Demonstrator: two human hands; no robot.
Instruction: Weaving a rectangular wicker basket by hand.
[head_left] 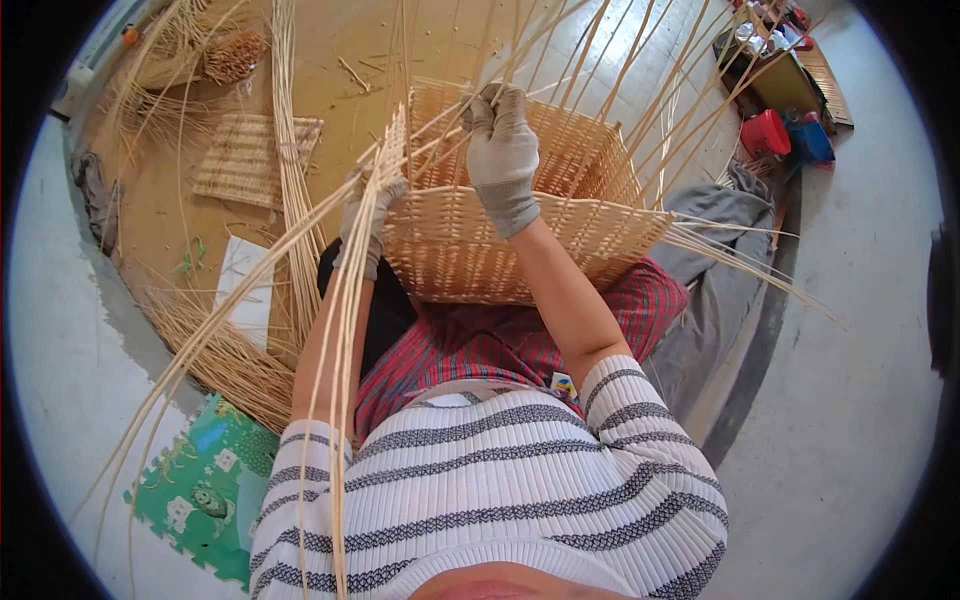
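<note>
A half-woven rectangular basket (460, 245) of pale cane rests on my lap, its long loose stakes standing up from the rim. My right hand (503, 160), in a light grey glove, is over the basket's opening, with fingers and thumb closed on a thin cane strand. At the left corner my left hand (372, 218), gloved too, is closed around cane strands (345, 200) against the woven side. These strands partly cover its fingers. Their long ends trail down across my left forearm and past my left side.
Bundled long canes (288, 120) lie left of the basket beside a flat woven panel (258, 160). More cane (230, 365) is heaped near a white sheet (245, 290) and a green foam mat (205, 480). At far right are a red container (765, 133) and a blue one (810, 140).
</note>
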